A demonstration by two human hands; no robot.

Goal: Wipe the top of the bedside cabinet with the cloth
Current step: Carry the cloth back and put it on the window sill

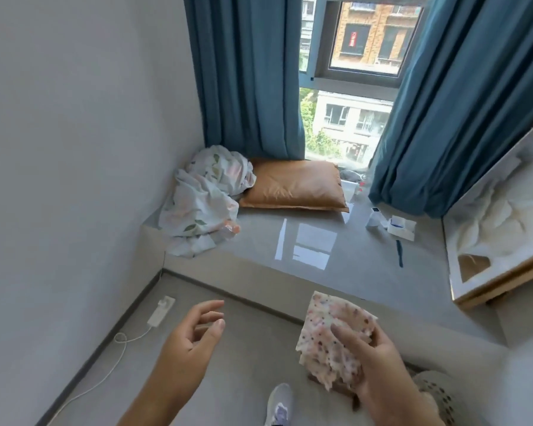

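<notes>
My right hand point(373, 361) grips a pink-and-white speckled cloth point(326, 333), held up in front of me at lower right. My left hand point(194, 336) hangs in the air to the left of the cloth with fingers apart and nothing in it. At the right edge stands a wooden-edged piece of furniture point(505, 284) whose top carries white moulded packing foam point(499, 216); I cannot tell whether it is the bedside cabinet. Both hands are well short of it.
A raised grey window platform point(259, 247) holds a crumpled floral sheet point(203, 204), an orange pillow point(293, 186) and small white boxes point(394, 224). Teal curtains point(250, 75) frame the window. A white charger and cable point(160, 312) lie on the floor by the left wall. My shoe point(279, 404) shows below.
</notes>
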